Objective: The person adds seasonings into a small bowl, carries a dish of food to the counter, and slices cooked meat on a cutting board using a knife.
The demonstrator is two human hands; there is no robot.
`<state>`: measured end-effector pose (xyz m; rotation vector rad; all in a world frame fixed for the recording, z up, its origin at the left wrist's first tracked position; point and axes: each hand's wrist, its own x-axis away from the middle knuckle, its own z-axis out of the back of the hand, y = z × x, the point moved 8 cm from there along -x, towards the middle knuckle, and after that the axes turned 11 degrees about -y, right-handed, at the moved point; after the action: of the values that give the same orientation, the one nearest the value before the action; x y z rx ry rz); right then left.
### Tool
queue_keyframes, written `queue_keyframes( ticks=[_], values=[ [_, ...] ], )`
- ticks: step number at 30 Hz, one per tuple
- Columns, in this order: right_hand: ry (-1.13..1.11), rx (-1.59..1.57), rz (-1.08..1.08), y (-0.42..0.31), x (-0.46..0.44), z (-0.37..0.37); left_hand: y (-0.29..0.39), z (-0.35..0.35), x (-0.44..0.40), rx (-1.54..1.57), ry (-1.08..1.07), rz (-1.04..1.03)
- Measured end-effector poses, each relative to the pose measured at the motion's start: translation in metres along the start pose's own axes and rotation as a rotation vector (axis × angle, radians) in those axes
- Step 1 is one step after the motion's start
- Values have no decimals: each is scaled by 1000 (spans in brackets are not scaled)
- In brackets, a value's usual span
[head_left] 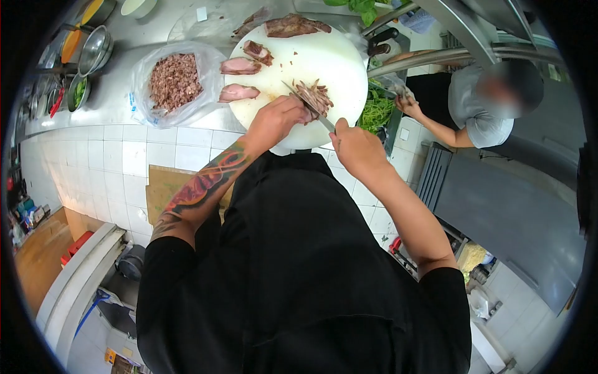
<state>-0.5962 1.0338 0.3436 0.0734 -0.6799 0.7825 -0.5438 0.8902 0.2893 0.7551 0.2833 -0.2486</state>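
My right hand is closed round the handle of a knife, whose blade slants up and left over a round white cutting board. Close against the blade, my left hand has its fingers curled down on a piece of meat, mostly hidden beneath them. On the blade's far side lies a small heap of thin meat strips. Pieces of meat rest at the board's left edge, one cut piece lies above them, and a dark slab of meat sits at the back.
Left of the board stands a clear plastic bag holding chopped meat. Metal bowls are at the far left. Green vegetables lie right of the board, beside a metal rail. A person works at the right.
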Motion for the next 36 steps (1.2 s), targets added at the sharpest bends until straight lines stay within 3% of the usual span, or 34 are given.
queue_keyframes(
  ticks=[4,7,13,16,29,31,36],
  values=[
    [-66,-14,20,-12,17,19,0,1,4,3,13,8],
    [-47,-23,-31,-1,-4,-15,0,-3,5,1,20,1],
    [-77,-21,11,-12,11,20,-1,1,7,-43,55,-10],
    [-8,-18,-14,1,-10,-17,2,-1,7,-47,63,-24],
    [-108,-45,-29,-8,12,10,-3,0,10,-67,89,83],
    [-85,-67,-36,-4,0,-16,-2,-1,12,-70,84,79],
    [-59,-73,2,-4,-2,8,-3,1,12,-33,112,73]
  ],
)
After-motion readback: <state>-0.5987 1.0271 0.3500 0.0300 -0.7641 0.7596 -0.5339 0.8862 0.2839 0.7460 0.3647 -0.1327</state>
